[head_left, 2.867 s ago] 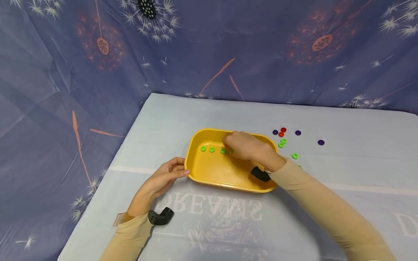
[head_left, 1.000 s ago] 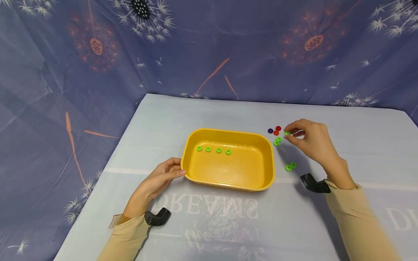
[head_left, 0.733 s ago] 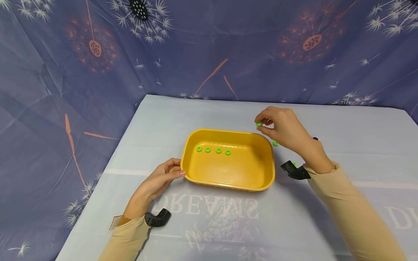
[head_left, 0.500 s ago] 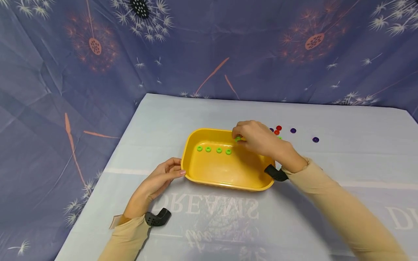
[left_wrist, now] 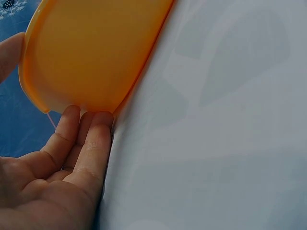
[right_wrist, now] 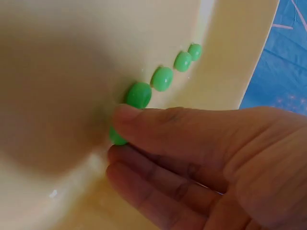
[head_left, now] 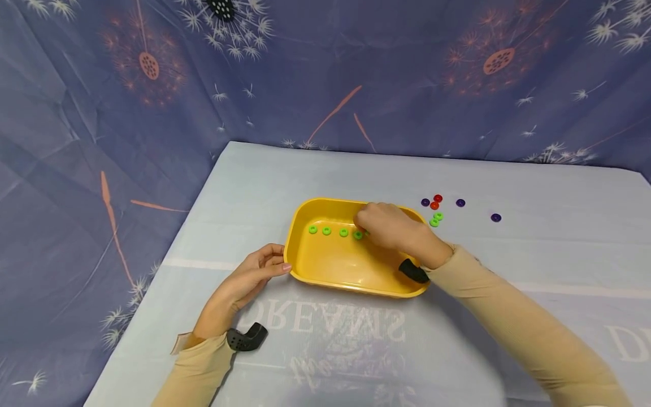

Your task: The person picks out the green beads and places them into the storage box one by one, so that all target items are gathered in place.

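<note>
My left hand (head_left: 256, 274) holds the yellow tray (head_left: 351, 289) by its left end, thumb at the rim and fingertips against the outer wall (left_wrist: 91, 62). Inside the tray, my right hand (head_left: 389, 226) pinches a small green ring-shaped bead (right_wrist: 117, 136) between thumb and fingers, low over the tray floor. That bead is at the near end of a line of similar green beads (right_wrist: 163, 79), close beside the last one (right_wrist: 139, 96). The head view shows this row (head_left: 326, 230) running along the back part of the tray floor; the right hand mostly hides the pinched bead there.
Right of the tray, two red beads (head_left: 438, 198), several purple beads (head_left: 460, 203) and two green beads (head_left: 434, 223) lie on the pale tablecloth (head_left: 559, 243). A patterned blue-purple cloth (head_left: 407, 73) hangs behind the table. Each wrist bears a black camera mount (head_left: 247, 337).
My right hand has carried a green bead from the table on the right, over the tray's back rim and down to the end of the row. My left hand stays at the tray's left end.
</note>
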Motion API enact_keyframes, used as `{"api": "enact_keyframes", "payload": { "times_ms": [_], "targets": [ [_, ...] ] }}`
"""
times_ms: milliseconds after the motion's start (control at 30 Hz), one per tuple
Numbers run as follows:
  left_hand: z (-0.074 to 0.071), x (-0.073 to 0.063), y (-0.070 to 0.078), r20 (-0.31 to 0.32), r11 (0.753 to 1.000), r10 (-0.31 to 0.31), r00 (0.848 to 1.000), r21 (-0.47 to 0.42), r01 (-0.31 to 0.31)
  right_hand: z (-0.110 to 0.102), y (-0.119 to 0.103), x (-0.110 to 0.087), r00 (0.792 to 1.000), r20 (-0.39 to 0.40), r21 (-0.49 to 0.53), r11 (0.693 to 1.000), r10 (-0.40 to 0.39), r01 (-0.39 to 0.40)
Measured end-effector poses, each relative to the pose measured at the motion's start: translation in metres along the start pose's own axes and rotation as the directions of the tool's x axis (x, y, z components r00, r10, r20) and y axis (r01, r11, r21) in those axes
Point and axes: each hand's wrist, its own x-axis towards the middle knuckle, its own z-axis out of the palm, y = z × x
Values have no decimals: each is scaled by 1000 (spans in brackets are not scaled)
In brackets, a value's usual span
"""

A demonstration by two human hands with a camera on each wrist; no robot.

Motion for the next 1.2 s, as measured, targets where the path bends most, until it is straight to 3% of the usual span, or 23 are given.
{"api": "enact_keyframes", "payload": {
  "times_ms": [533,767,1000,1200],
  "targets": [
    [4,2,5,3,1000,4,1000,15,-4,3,4,-4,998,56,-66,997,41,-37],
    [5,0,5,4,1000,6,1000,21,-6,-13,3,-10,994,81,-43,997,70,-67],
    [4,-2,3,7,1000,10,1000,18,-10,-46,8,-27,995,0,-12,995,96,-96],
    [4,-4,2,13,1000,14,1000,15,-15,-64,25,-53,986,-87,18,990,143,-142]
  ]
}}
